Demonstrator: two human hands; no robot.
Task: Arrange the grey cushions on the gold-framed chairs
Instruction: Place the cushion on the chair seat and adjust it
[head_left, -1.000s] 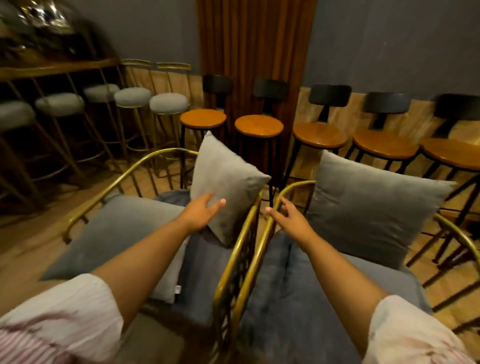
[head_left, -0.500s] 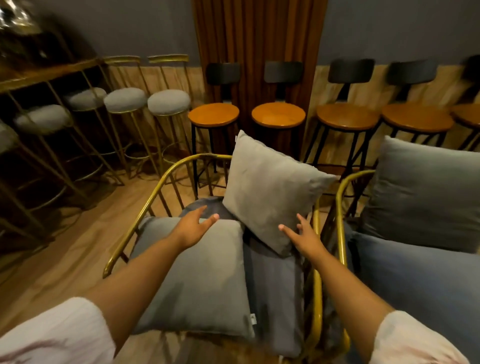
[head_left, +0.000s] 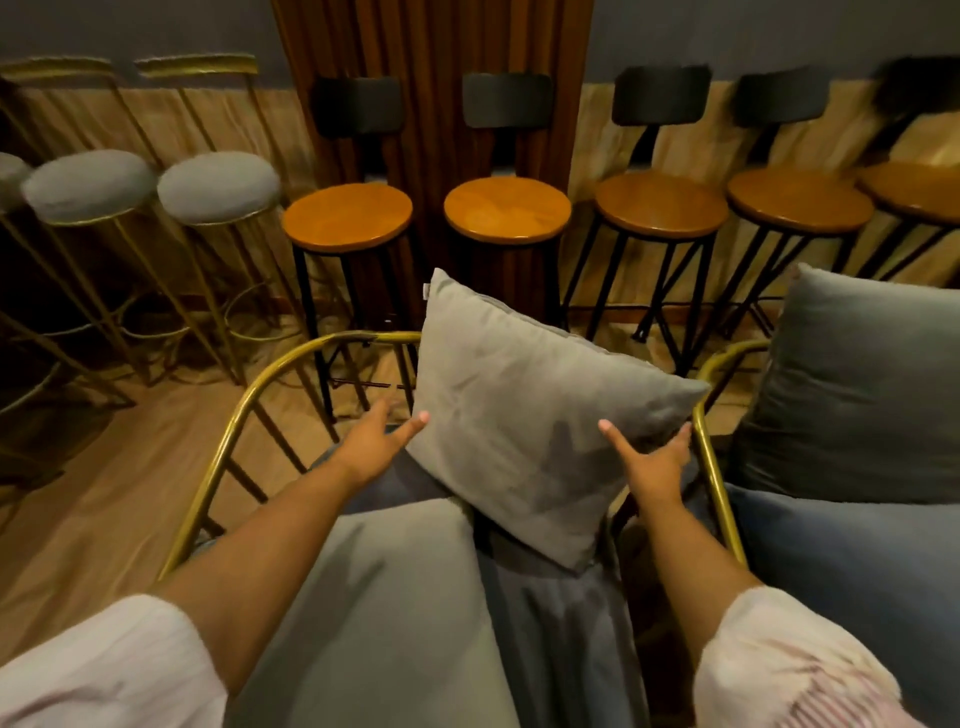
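Both hands are reaching open-palmed, the left hand (head_left: 375, 441) at the left corner and the right hand (head_left: 652, 460) at the right corner of the light grey cushion (head_left: 535, 415), gripping nothing; it is standing tilted on a corner against the gold-framed chair (head_left: 244, 410). It is looking soft and light (likely sagging), so taking opposite edges seems best. The rail (head_left: 714, 467) is crowding the right side; room is lying open leftward.

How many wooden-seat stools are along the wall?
5 round orange wooden-seat stools: two before the curtain, three further right, the last one cut off; more may be hidden.
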